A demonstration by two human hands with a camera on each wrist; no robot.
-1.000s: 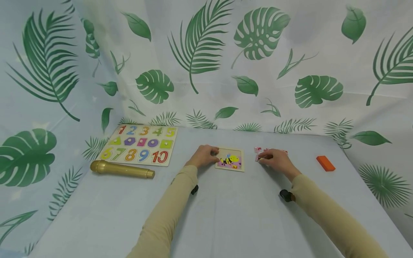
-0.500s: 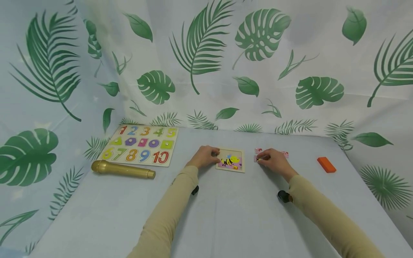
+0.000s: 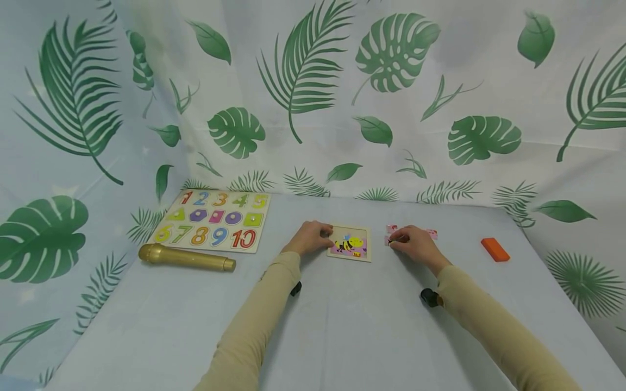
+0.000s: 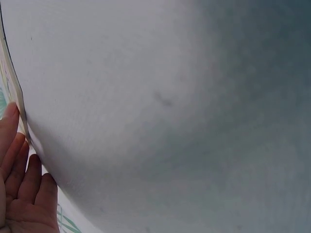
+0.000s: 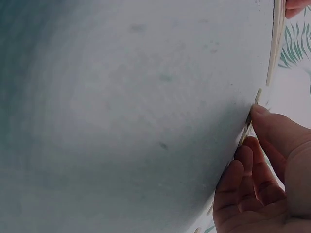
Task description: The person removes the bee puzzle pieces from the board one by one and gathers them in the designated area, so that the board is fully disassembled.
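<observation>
A small wooden jigsaw puzzle (image 3: 354, 244) with a bee picture lies flat mid-table in the head view, its upper left part showing bare wood. At its left edge, my left hand (image 3: 308, 238) grips the frame with thumb and fingers. My right hand (image 3: 414, 244) pinches a pink puzzle piece (image 3: 388, 240) at the table, to the right of the frame. More pink pieces (image 3: 432, 234) lie behind and beside that hand, partly hidden by it. In the right wrist view the thumb (image 5: 265, 119) presses against the thin edge of a piece, with the other fingers curled below.
A wooden number board (image 3: 210, 220) lies at the back left, with a golden toy microphone (image 3: 188, 257) along its front edge. To the right sits an orange block (image 3: 495, 249). A leaf-patterned cloth (image 3: 313, 152) closes off the back and sides.
My right hand has shifted slightly left and towards me, uncovering more of the pink pieces. My left hand and the bee puzzle hold still.
</observation>
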